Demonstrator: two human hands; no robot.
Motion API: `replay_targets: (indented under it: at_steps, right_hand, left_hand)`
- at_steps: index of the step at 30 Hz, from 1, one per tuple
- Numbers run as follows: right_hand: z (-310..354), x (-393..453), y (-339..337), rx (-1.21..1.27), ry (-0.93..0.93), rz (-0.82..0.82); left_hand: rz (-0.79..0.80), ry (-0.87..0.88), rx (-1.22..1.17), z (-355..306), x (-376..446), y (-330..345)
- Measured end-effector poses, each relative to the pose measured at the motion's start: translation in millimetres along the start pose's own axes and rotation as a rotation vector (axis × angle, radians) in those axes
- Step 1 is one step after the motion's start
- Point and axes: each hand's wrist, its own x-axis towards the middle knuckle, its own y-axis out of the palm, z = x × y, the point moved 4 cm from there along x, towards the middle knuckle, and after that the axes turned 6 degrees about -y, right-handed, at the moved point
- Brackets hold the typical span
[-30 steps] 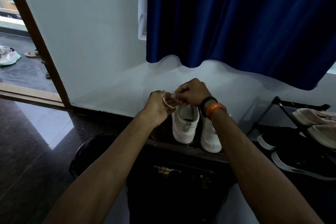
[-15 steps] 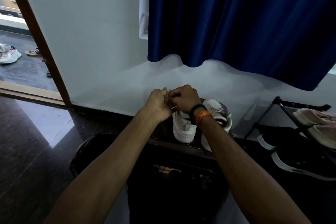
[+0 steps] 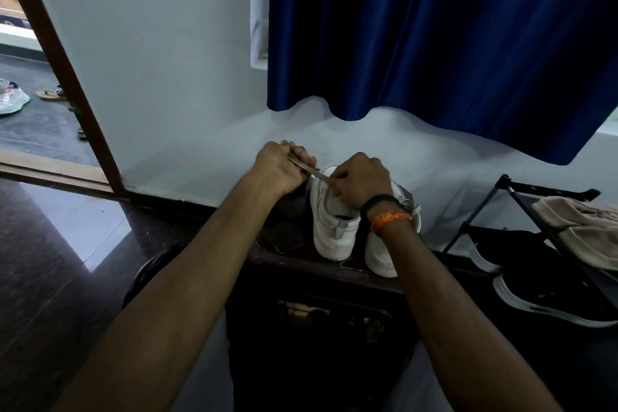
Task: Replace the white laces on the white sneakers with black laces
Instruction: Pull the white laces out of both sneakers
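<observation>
— Dim room, dark glossy floor, a pale wall and a deep blue curtain behind; what's on the low dark wooden stand right now?

— I see the pair of white low-top sneakers standing heel-toward-me near the stand's right front edge, side by side and touching. Half a second back my two fists were bunched together over the left shoe; now they've drawn apart, and a flat off-white lace runs taut between them.

— So the lace is coming out?

— That's my read: a length of it has been pulled free of the eyelets, so removal of the white lace is under way. No black laces show anywhere yet.

— Grips?

— My left hand is closed in a fist round the lace's far end, up past the stand's back edge. My right hand, with a black band and an orange thread at the wrist, has its fingers curled, pinching the lace right at the shoe's collar.

— And the shoes themselves?

— Smooth white uppers with a grey heel tab; the right one is mostly hidden under my wrist. Beside the stand, a black metal shoe rack holds other footwear.
</observation>
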Motion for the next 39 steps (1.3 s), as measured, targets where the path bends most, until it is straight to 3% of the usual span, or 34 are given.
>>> replay_targets:
  at_steps: [4, 8, 11, 14, 18, 23, 27, 34, 37, 39]
  right_hand:
    - [-41.2, -1.0, -23.2, -0.053, 0.207, -0.201]
    - [-87.9, -5.8, -55.1, 0.171, 0.437, -0.279]
    - [-105.4, -14.5, -58.8, 0.665, 0.518, -0.274]
    - [-94.8, -21.2, -49.1, 1.164, 0.498, -0.314]
    - [-51.5, -18.4, -33.9, 1.553, 0.304, -0.16]
    - [-14.1, -24.9, -25.2, 2.238, 0.163, -0.025]
    - [-41.2, -36.1, -21.2, 2.122, 0.214, -0.08]
    - [-116.0, -57.2, -17.4, 1.797, 0.517, -0.337]
    - [-126.5, -59.6, -18.7, 1.609, 0.597, -0.421]
    - [-119.2, -57.6, -21.7, 1.411, 0.585, -0.444]
  left_hand:
    - [-0.063, 0.076, -0.068, -39.8, 15.6, -26.0]
    - [-0.206, 0.1, -0.112, -63.2, 24.2, -68.9]
    - [-0.321, 0.126, -0.109, -70.4, 28.5, -96.5]
    - [-0.34, 0.173, 0.027, -66.5, 34.8, -106.6]
    - [-0.249, 0.172, 0.274, -38.7, 47.0, -87.2]
    - [-0.108, 0.11, 0.245, -18.0, 52.1, -67.4]
    - [-0.136, 0.122, 0.153, -32.7, 53.1, -79.5]
    - [-0.278, 0.221, 0.098, -92.5, 60.3, -114.0]
    - [-0.341, 0.282, 0.182, -106.7, 58.4, -115.8]
    - [-0.362, 0.328, 0.369, -103.7, 53.5, -103.7]
